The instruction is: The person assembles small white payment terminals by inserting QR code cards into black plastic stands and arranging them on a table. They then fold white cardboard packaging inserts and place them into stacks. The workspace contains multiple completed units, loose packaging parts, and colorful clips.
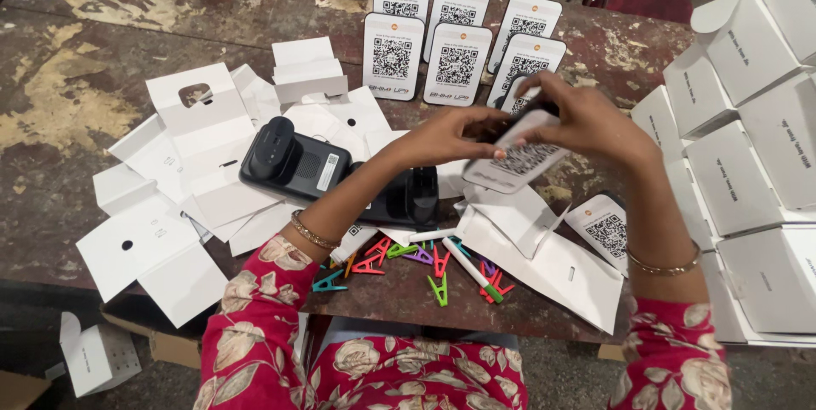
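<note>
My red sleeves with the cream flower print (272, 333) are closest to me, hanging over the near edge of the worn brown wooden table (76, 87). Stacks of shut white cardboard boxes (748, 164) fill its right edge, and flat, unfolded white card sleeves (183, 197) lie scattered over the left half. A black plastic device with a round knob on top (293, 168) lies among them near the middle. Along the far edge six white rounded plastic stands printed with black square code patterns (459, 40) wait upright in two rows. By the near edge sit a white marker with a green cap (472, 270) and a little heap of coloured plastic clips (408, 261).

Above the table's middle, clear of the top, I have one more white code stand (518, 155). My left hand (446, 134) pinches its left end and my right hand (582, 121) curls over its top, both closed firmly on it. I judge it light, stiff and smooth, so likely a bit slippery; I'd take it by the edges, thumbs off the printed face.
</note>
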